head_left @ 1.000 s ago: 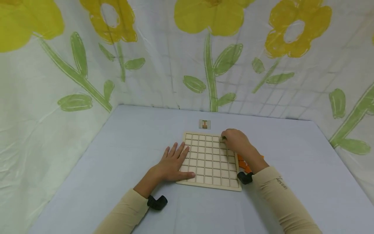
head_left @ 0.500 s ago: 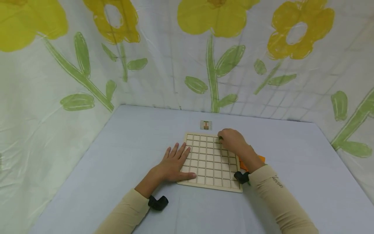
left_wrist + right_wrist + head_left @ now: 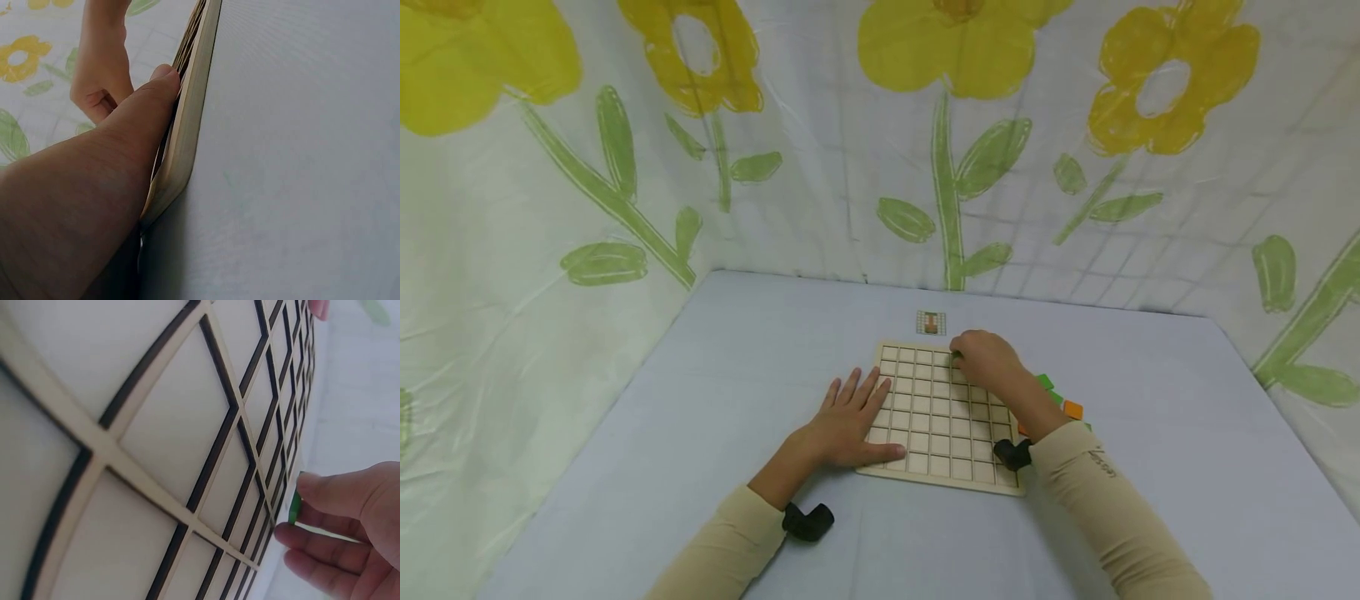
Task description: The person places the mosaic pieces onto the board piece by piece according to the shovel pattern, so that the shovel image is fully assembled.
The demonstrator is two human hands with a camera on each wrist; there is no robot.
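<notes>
A pale wooden grid board (image 3: 928,427) with rows of square recesses lies on the table. My left hand (image 3: 844,429) rests spread over its left side, fingers straight; in the left wrist view the thumb (image 3: 140,112) lies along the board's near edge. At the far right part of the board, my right hand (image 3: 991,362) pinches a small green square tile (image 3: 295,506) between thumb and fingers, close over the grid. The hand covers most of that tile in the head view.
Green and orange tiles (image 3: 1072,409) lie right of the board, partly hidden by the right forearm. A small card (image 3: 931,322) with a grid picture lies beyond the board's far edge. A flower-printed curtain (image 3: 820,167) hangs behind the table (image 3: 737,350).
My right hand has moved left along the board's far edge with the green tile in its fingers. More loose tiles show beside the forearm. The left hand stays in place on the board.
</notes>
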